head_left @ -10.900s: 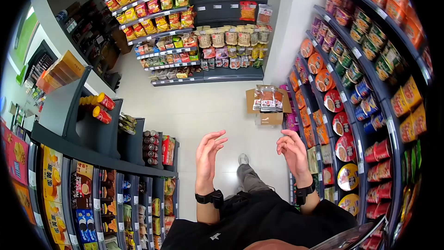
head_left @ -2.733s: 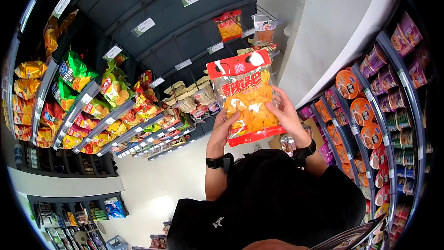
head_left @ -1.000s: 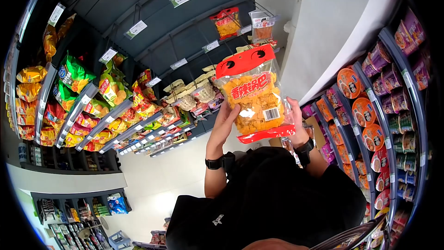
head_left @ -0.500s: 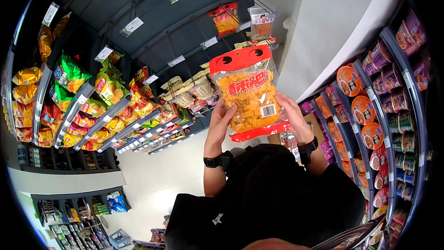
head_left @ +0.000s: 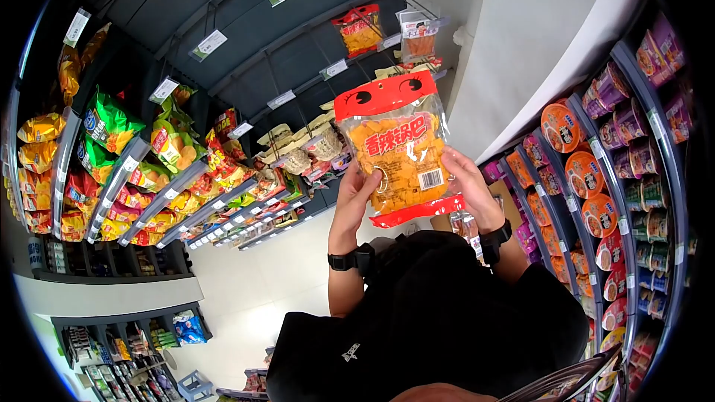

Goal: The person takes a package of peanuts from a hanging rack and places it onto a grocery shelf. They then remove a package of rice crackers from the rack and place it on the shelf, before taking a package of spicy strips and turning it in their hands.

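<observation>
Between my two hands is a bag of crispy rice snacks (head_left: 398, 149), clear in the middle with a red top band, a red bottom edge and orange pieces showing. My left hand (head_left: 353, 197) grips its left side, the thumb lying over the front. On the opposite side my right hand (head_left: 475, 192) pinches the edge near the barcode. The bag's front faces me, tilted slightly. My fingers behind it are hidden. Beyond it, a similar red-topped bag (head_left: 360, 30) hangs on a rack hook.
Bags of chips (head_left: 113, 120) fill the sloping shelves at left. A dark hook rack (head_left: 261, 26) with price tags stands ahead, beside a white column (head_left: 536, 37). Cup noodles (head_left: 585, 176) line the curved-looking shelves at right. A small blue stool (head_left: 195, 385) stands on the pale floor (head_left: 246, 290).
The bag has shifted very slightly in my hands, and the glare on its plastic has changed. Both hands keep their hold.
</observation>
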`<state>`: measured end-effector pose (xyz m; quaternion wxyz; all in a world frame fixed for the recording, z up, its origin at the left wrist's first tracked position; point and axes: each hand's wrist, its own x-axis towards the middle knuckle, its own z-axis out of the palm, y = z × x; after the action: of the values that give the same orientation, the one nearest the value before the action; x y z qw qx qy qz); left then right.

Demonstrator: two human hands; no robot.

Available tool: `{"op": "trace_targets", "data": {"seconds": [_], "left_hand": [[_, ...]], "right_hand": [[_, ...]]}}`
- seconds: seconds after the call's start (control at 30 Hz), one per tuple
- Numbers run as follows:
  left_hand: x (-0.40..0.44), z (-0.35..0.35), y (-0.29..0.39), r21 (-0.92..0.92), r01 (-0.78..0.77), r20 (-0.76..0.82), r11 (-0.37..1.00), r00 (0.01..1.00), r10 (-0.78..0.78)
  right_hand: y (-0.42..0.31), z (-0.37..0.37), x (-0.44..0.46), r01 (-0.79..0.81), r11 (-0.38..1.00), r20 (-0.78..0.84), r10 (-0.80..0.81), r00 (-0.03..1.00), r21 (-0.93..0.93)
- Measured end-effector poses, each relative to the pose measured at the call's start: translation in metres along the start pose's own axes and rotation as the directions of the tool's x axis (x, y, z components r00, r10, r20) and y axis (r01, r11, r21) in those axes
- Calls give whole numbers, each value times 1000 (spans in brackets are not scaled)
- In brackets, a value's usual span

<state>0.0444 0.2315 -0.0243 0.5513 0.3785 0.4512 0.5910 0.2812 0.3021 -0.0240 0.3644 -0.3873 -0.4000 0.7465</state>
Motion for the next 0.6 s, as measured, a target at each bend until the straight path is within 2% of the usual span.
{"op": "trace_targets", "data": {"seconds": [0.23,0.47,0.6], "left_hand": [[4,2,0,-46,-23,4,999,1000,24],[8,-6,-10,-45,33,2,998,999,-33],[8,-5,-7,-65,32,28,997,999,-30]], "right_hand": [[-3,1,0,0,1000,2,0,1000,-14],[-5,-2,1,-1,1000,33,1,999,-1],[-3,-5,3,-29,999,-11,28,1000,-30]]}}
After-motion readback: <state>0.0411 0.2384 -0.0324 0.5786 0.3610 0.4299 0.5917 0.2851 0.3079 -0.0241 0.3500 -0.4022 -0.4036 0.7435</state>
